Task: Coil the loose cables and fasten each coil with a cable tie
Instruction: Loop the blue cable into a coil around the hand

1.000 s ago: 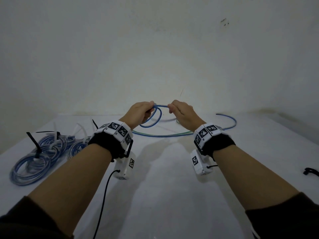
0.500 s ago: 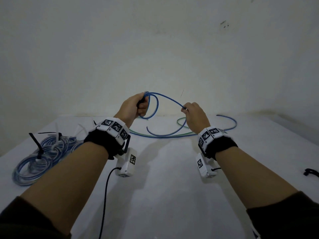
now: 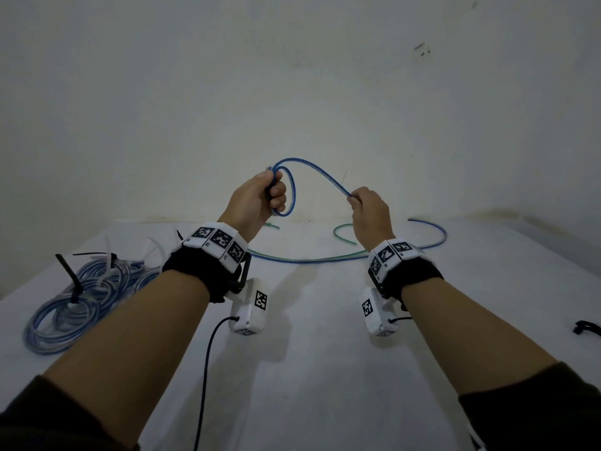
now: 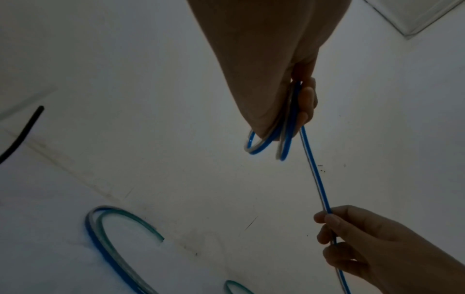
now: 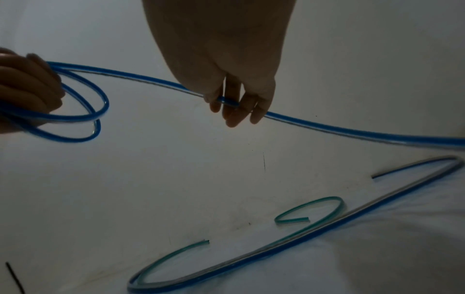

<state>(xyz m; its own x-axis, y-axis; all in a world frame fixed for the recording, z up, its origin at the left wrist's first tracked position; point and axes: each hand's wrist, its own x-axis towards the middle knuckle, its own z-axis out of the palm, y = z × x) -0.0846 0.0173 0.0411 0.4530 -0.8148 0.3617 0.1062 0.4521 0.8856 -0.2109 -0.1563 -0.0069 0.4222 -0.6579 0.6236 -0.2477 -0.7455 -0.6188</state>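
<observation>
Blue plastic-sheathed cable [image 3: 320, 172], raised above the white worktop [image 3: 309, 353]: the left hand [image 3: 257, 198] grips small loops of it, the right hand [image 3: 369, 211] pinches the strand beyond; the rest trails beside a thin green cable [image 5: 312, 204]. Tied blue coils [image 3: 81, 301] lie far left.

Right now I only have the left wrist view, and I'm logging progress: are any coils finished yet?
Observer: Yes. The head view shows tied coils lying at the left edge of the table.
Operator: Any ties still spare?
Observer: A black strap, probably a tie, lies at the table's right edge.
Operator: Where does the cable being wound end?
Observer: The blue cable appears to end on the table, just right of the right hand.
</observation>
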